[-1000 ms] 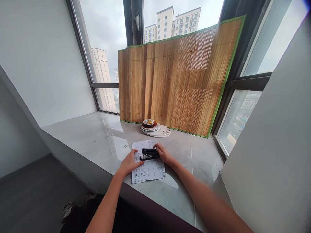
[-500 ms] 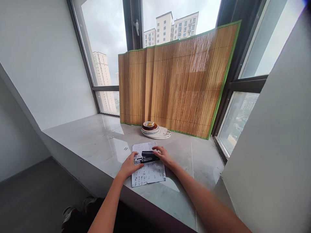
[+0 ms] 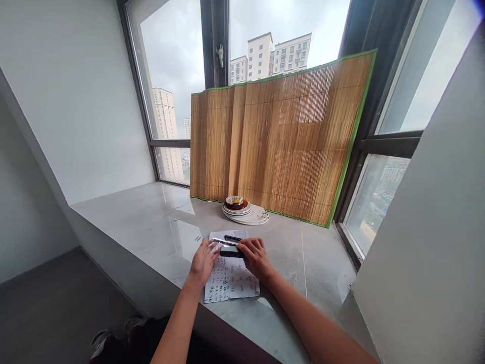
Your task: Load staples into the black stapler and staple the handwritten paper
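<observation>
A black stapler (image 3: 232,252) with a silver metal track is opened up, its parts spread apart, just over a sheet of handwritten paper (image 3: 232,283). My right hand (image 3: 257,258) is closed around its right end, thumb and fingers hiding that part. At the stapler's left end is my left hand (image 3: 203,262), its fingers apart and the fingertips close to the metal track; whether they touch it I cannot tell. Small silver strips that look like staples (image 3: 198,238) lie on the ledge left of the paper.
A stack of plates (image 3: 238,207) stands behind the paper on the tiled window ledge (image 3: 151,217). Behind it a bamboo mat (image 3: 280,146) with green edging leans against the window. The ledge's front edge runs close to my forearms, and a wall (image 3: 428,212) rises at right.
The stapler has been raised and turned, and my right hand now wraps it more fully. My left hand has loosened from its left end, with the fingers spread. The view has tilted slightly.
</observation>
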Demonstrator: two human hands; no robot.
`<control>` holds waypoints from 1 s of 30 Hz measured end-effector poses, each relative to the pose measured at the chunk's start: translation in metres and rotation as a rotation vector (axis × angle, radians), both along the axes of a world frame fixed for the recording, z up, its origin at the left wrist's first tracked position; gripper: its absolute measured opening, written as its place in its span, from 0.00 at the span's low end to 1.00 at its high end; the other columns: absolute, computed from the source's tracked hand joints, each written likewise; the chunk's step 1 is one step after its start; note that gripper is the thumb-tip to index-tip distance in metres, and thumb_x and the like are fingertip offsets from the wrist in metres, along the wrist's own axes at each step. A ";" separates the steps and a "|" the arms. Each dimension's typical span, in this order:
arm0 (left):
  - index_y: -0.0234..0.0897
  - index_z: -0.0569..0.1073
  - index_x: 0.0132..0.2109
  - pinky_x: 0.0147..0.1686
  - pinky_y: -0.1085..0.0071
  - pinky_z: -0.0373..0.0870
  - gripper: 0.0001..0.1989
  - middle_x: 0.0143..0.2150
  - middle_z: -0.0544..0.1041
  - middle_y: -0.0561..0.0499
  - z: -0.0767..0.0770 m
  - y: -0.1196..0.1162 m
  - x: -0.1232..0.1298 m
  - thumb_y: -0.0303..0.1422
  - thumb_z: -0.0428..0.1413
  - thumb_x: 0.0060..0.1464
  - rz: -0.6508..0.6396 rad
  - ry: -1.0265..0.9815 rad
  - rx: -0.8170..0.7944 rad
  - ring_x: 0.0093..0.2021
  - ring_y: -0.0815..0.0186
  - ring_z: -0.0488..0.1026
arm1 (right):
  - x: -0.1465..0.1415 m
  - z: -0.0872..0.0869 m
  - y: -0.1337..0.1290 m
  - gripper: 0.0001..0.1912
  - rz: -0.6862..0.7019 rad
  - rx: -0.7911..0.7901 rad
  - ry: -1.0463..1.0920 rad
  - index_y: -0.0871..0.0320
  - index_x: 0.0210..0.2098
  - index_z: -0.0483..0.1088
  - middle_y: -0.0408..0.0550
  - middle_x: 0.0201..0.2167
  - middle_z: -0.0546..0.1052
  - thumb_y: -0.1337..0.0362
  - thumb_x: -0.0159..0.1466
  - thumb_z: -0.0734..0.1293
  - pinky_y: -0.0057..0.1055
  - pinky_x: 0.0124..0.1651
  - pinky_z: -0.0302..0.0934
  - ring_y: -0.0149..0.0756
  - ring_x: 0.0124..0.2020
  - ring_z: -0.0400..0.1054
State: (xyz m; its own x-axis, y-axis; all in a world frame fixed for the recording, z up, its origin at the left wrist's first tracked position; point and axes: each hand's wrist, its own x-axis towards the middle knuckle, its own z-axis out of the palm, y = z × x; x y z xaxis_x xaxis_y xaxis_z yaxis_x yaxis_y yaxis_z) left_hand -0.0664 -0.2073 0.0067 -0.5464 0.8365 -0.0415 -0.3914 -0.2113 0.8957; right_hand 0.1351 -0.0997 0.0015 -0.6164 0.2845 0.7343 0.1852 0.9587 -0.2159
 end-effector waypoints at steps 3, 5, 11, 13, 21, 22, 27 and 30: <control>0.34 0.73 0.48 0.41 0.64 0.81 0.17 0.42 0.80 0.39 0.000 -0.001 0.005 0.42 0.47 0.71 -0.154 -0.255 -0.028 0.42 0.59 0.81 | 0.000 -0.001 -0.003 0.19 0.075 -0.005 -0.072 0.46 0.55 0.74 0.49 0.52 0.79 0.70 0.72 0.59 0.44 0.58 0.52 0.46 0.53 0.66; 0.33 0.72 0.44 0.38 0.68 0.80 0.14 0.37 0.79 0.41 -0.001 -0.002 0.006 0.38 0.47 0.72 -0.129 -0.358 -0.031 0.37 0.62 0.81 | 0.000 -0.002 -0.004 0.20 0.091 -0.017 -0.086 0.44 0.55 0.75 0.49 0.52 0.79 0.70 0.72 0.59 0.45 0.59 0.52 0.45 0.53 0.66; 0.29 0.73 0.45 0.41 0.69 0.81 0.14 0.39 0.81 0.39 0.001 -0.003 0.008 0.30 0.44 0.72 -0.094 -0.583 0.005 0.40 0.63 0.82 | -0.002 -0.003 -0.002 0.16 0.014 -0.075 0.015 0.48 0.50 0.76 0.51 0.50 0.79 0.70 0.69 0.61 0.47 0.59 0.53 0.48 0.53 0.66; 0.29 0.73 0.45 0.43 0.68 0.81 0.12 0.38 0.81 0.40 0.000 -0.004 0.010 0.25 0.45 0.69 -0.052 -0.571 0.013 0.38 0.64 0.82 | -0.004 -0.005 0.003 0.12 -0.039 -0.168 0.105 0.52 0.49 0.74 0.53 0.48 0.79 0.67 0.67 0.65 0.46 0.57 0.56 0.48 0.50 0.68; 0.32 0.75 0.45 0.27 0.73 0.73 0.12 0.36 0.80 0.45 -0.019 -0.003 0.023 0.39 0.60 0.64 0.205 -0.089 0.078 0.26 0.71 0.72 | -0.007 -0.012 0.031 0.14 -0.083 -0.736 0.185 0.56 0.41 0.74 0.48 0.34 0.80 0.59 0.56 0.72 0.39 0.43 0.64 0.46 0.37 0.73; 0.32 0.76 0.45 0.25 0.74 0.70 0.18 0.34 0.79 0.47 -0.020 -0.003 0.024 0.44 0.63 0.60 0.187 -0.029 0.097 0.24 0.72 0.70 | -0.007 -0.013 0.032 0.14 -0.074 -0.742 0.159 0.56 0.40 0.74 0.47 0.34 0.80 0.59 0.56 0.73 0.38 0.42 0.64 0.45 0.37 0.73; 0.34 0.73 0.39 0.18 0.78 0.53 0.32 0.24 0.69 0.57 -0.014 -0.006 0.030 0.62 0.64 0.48 0.071 0.142 0.058 0.18 0.76 0.59 | -0.009 -0.013 0.025 0.14 -0.010 -0.662 0.039 0.55 0.40 0.74 0.43 0.32 0.79 0.64 0.53 0.74 0.33 0.39 0.60 0.39 0.34 0.70; 0.35 0.70 0.36 0.18 0.79 0.44 0.30 0.21 0.61 0.61 -0.011 -0.009 0.033 0.61 0.61 0.52 -0.072 0.226 -0.010 0.17 0.78 0.49 | -0.010 -0.014 0.022 0.13 0.020 -0.632 -0.001 0.56 0.36 0.71 0.39 0.28 0.74 0.64 0.52 0.75 0.29 0.34 0.56 0.34 0.30 0.65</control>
